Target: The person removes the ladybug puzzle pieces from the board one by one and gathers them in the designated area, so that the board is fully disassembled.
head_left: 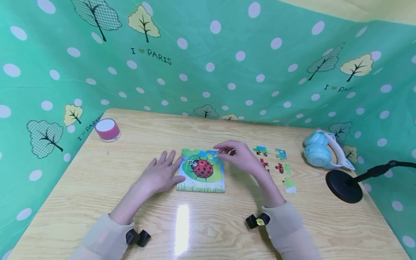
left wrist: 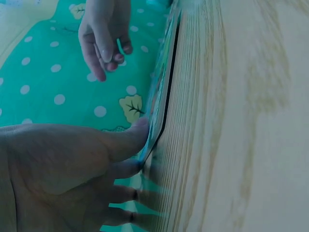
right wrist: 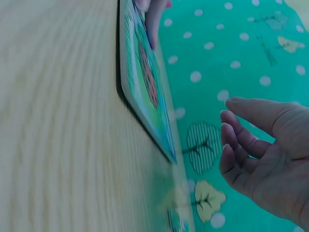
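A square ladybug picture board [head_left: 201, 185] lies flat on the wooden table. My left hand [head_left: 161, 175] rests spread at its left side, and in the left wrist view the thumb [left wrist: 130, 137] touches the board's edge. Above the upper right corner hovers my right hand [head_left: 238, 157], fingers loosely bent. The right wrist view shows a gap between its thumb and fingers [right wrist: 241, 140], with nothing visible in it. Right of the board lie several loose jigsaw pieces, among them a red-and-green piece [head_left: 287, 169], a blue-and-green piece [head_left: 281, 154] and a green-and-white piece [head_left: 290, 185]. My right forearm partly covers this area.
A pink round speaker [head_left: 108, 130] stands at the table's back left. Light blue headphones [head_left: 317, 153] lie at the right, near a black stand base [head_left: 343, 186] with an arm. Behind the table [head_left: 146, 133] hangs a green dotted cloth [head_left: 195, 86].
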A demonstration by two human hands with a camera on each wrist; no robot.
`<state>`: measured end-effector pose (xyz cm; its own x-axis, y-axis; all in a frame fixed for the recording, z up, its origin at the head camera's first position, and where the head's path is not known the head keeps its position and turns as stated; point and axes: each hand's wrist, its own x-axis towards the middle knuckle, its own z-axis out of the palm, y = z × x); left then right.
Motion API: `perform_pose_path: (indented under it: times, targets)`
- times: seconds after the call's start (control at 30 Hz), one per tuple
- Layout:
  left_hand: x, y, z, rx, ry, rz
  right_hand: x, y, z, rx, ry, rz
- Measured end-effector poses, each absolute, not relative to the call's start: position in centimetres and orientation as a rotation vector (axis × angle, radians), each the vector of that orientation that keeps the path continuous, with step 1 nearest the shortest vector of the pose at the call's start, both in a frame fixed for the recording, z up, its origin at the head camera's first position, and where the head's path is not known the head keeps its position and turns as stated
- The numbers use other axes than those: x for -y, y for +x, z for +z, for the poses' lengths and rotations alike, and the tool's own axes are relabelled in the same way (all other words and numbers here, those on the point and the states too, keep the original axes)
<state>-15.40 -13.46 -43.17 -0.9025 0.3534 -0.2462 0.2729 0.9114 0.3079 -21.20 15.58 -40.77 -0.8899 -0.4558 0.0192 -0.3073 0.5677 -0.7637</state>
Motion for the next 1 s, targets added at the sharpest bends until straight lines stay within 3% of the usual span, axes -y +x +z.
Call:
perform_pose_path:
  times: [0.57,1.0]
  targets:
    - [13.5,-15.3,-42.6,-2.773,0.513,0.318,-10.0,-19.6,-42.4,-2.394,-0.902,-1.062]
    - [13.6,-15.4,-43.0,-2.783,0.526,0.327,-8.9,-18.5,-42.8,-2.449,-0.859,-0.856]
